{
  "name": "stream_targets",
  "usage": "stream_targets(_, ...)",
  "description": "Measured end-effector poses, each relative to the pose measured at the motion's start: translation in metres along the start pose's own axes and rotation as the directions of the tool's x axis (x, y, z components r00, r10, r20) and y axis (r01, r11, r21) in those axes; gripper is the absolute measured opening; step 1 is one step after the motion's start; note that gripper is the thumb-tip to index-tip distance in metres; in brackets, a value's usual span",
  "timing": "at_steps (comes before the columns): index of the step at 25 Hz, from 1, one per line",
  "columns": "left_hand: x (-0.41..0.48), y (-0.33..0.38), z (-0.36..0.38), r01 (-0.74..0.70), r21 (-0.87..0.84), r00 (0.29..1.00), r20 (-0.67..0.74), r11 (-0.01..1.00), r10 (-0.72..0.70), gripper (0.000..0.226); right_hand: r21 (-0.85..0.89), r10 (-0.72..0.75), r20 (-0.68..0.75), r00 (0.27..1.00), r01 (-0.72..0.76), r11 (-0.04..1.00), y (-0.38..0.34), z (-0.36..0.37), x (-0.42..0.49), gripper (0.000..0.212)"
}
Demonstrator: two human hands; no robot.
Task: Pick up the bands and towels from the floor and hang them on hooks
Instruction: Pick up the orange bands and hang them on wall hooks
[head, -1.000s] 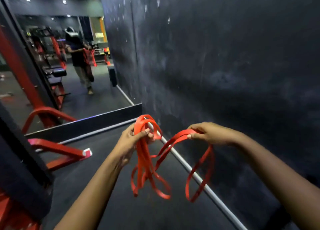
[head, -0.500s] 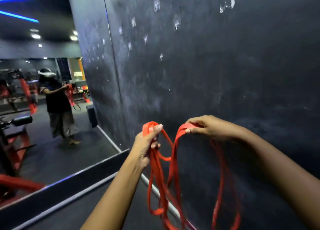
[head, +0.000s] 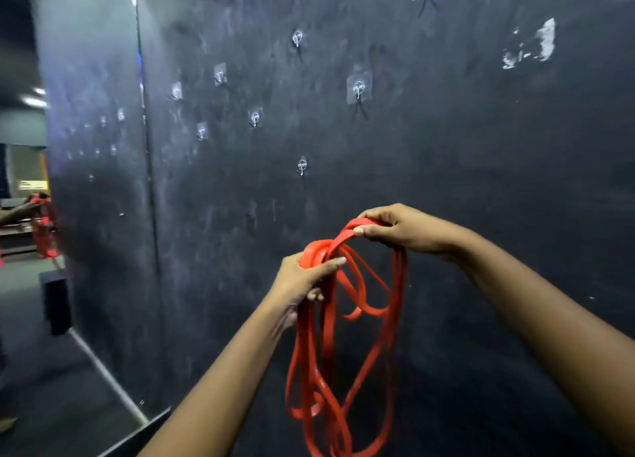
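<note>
Several clear stick-on hooks (head: 358, 89) scattered over dark wall (head: 498, 181), left hand (head: 302, 278) near centre, fingers curled round bunched red bands (head: 318, 252), loops dangling in front of wall, right hand (head: 402, 231) just right, fingers pinching one raised loop

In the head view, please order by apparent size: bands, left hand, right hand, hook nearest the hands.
1. bands
2. left hand and right hand, about alike
3. hook, smallest, though farther from the camera

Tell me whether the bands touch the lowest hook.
Apart. The head view shows the left hand and right hand holding the bands below the hook, with bare wall between.
</note>
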State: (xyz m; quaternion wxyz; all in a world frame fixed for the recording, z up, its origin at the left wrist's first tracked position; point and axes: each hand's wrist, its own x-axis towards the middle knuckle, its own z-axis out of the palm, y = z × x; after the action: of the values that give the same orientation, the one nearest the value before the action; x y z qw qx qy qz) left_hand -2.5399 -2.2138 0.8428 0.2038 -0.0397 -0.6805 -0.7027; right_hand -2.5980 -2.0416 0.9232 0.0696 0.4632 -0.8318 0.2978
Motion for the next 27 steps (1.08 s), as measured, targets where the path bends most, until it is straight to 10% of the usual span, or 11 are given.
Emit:
stream_targets(8,0.177,0.01,-0.141,-0.069,-0.029,0.993,0.098,0.997,0.071,0.008,0.047,0.133,-0.208,0.969,-0.126,0.991,0.019,0.016,0.15,0.028)
stream_targets(16,0.295,0.017,-0.149,-0.157,-0.29,0.986,-0.098,0.944,0.134,0.014,-0.308,-0.119,-0.712,0.692,-0.155,0.939,0.027,0.02,0.268,0.027)
stream_targets(27,0.315,-0.028,-0.133,-0.08,-0.272,0.994,-0.097,0.959,0.056,0.013,-0.419,-0.187,-0.776,0.602,-0.272,0.866,0.081,0.068,0.27,0.03)
